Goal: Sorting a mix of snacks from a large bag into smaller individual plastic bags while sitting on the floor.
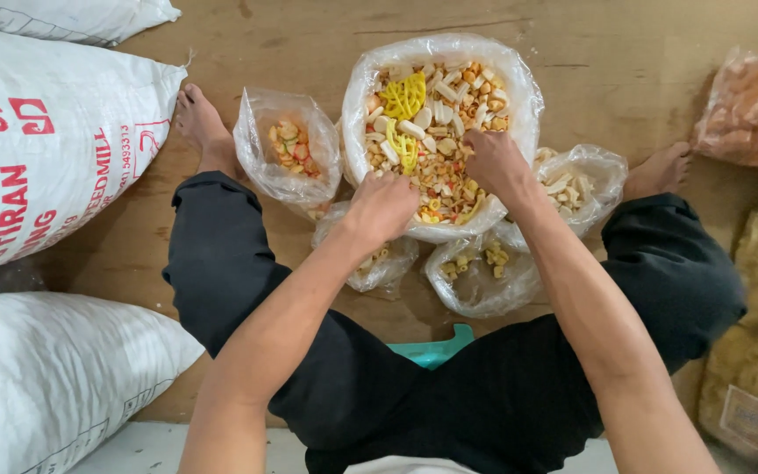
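crinkly clear bag (493,61) of knobbly crackers (436,132)

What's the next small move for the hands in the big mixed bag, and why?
Probably lift the right hand with a few pieces and drop them into a small bag. Both hands, the left hand too, are already in the big bag of mixed crackers, ringed by small open bags.

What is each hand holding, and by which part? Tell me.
Both the left hand and the right hand are in the big bag of mixed crackers; any grip cannot be told.
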